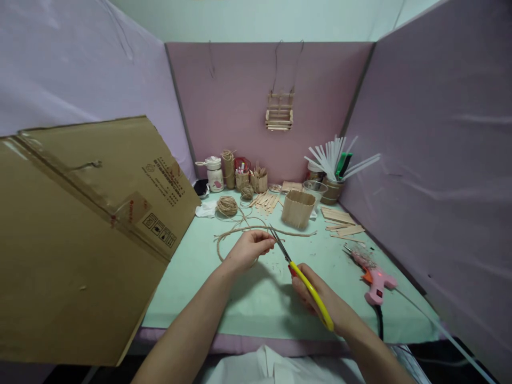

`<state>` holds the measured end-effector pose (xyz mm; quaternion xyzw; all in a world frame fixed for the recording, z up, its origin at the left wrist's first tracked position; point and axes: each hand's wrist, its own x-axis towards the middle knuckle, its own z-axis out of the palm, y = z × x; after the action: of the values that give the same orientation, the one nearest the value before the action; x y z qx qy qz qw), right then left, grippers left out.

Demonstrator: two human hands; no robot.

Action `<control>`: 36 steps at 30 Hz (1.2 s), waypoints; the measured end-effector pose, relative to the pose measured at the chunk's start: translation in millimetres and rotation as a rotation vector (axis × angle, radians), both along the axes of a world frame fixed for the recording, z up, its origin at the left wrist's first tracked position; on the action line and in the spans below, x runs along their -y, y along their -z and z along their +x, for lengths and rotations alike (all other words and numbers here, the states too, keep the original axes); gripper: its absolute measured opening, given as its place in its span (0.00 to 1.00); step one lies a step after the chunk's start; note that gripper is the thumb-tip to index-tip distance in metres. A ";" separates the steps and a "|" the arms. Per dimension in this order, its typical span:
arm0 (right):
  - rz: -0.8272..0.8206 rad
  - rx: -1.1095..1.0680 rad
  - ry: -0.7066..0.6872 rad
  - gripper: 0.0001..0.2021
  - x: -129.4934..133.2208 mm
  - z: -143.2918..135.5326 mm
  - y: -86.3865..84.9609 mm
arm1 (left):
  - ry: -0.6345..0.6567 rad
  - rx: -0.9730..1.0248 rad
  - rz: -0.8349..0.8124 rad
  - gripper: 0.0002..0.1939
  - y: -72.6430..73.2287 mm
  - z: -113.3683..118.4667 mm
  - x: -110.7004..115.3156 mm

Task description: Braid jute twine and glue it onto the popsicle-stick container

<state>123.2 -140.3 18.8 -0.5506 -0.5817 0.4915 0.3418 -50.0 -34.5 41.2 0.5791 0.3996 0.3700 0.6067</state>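
Observation:
My right hand (316, 290) is closed around yellow-handled scissors (308, 290), their slim blades slightly apart and pointing away from me. Beside the blades, my left hand (252, 246) pinches the end of a jute cord (219, 249), which loops out behind the fingers. A little of the cord end shows at the fingertips, close to the scissor blades; whether they touch it I cannot tell. Another stretch of the cord lies across the table behind the hands, its frayed tip (312, 233) to the right. A wooden-stick basket (298, 209) stands just beyond.
A ball of twine (227, 206) and loose craft sticks (266, 201) lie at the back. On the right are flat sticks (340, 217), a pink glue gun (374, 277) with its cord, and a holder (332, 191) of glue sticks. A large cardboard sheet (100, 229) leans in from the left.

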 end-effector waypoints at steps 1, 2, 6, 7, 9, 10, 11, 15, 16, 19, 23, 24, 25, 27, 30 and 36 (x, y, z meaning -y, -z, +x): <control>-0.004 0.000 0.004 0.22 0.4 -0.6 -0.4 | 0.005 -0.004 0.004 0.14 0.5 -0.1 -0.3; -0.006 0.000 0.008 0.22 0.8 -1.1 -0.9 | 0.008 -0.009 0.008 0.14 1.0 -0.3 -0.5; -0.006 0.012 0.024 0.22 1.5 -2.1 -0.2 | 0.011 -0.020 0.009 0.14 0.8 -0.5 0.4; -0.005 0.014 0.027 0.22 1.3 -2.0 1.3 | 0.015 -0.017 0.008 0.14 0.4 -0.3 1.0; -0.006 0.010 0.036 0.22 0.8 -2.0 5.4 | 0.013 -0.010 -0.001 0.14 -0.3 0.1 2.0; -0.007 0.002 0.042 0.22 0.5 -2.2 7.6 | 0.010 -0.005 -0.006 0.14 -0.4 0.3 2.2; -0.010 -0.010 0.048 0.22 0.3 -2.6 9.5 | 0.006 -0.001 -0.013 0.14 -0.2 0.5 1.9; -0.049 -0.096 0.082 0.22 -0.5 -5.0 11.3 | 0.002 0.034 -0.021 0.14 4.2 1.1 -1.1; -0.068 -0.127 0.090 0.23 -0.9 -5.1 10.0 | -0.001 0.042 -0.014 0.14 5.8 1.2 -1.3; -0.082 -0.219 0.143 0.24 -3.3 -1.4 4.7 | 0.009 0.004 0.033 0.13 9.2 1.8 1.8; -0.012 -0.330 0.247 0.23 -8.3 13.7 1.0 | 0.183 -0.306 0.273 0.16 5.7 9.5 6.2; 0.003 -0.356 0.262 0.23 -9.5 18.2 1.1 | 0.220 -0.403 0.369 0.17 3.7 14.7 4.3; 0.018 -0.377 0.272 0.23 -10.5 22.6 1.4 | 0.239 -0.495 0.467 0.18 1.8 21.8 0.4; 0.043 -0.405 0.281 0.23 -11.8 29.8 2.2 | 0.231 -0.644 0.601 0.18 0.2 41.9 -12.6; 0.075 -0.428 0.291 0.23 -12.0 36.2 2.5 | 0.230 -0.875 0.686 0.16 8.4 81.8 -38.4; 0.081 -0.477 0.290 0.22 -9.1 38.2 -2.6 | 0.120 -0.974 0.689 0.10 51.4 139.4 -73.4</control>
<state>161.5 -131.1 21.4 -0.4830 -0.4190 0.5296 0.5574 89.4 38.9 -10.2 0.8670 0.4553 0.1354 0.1508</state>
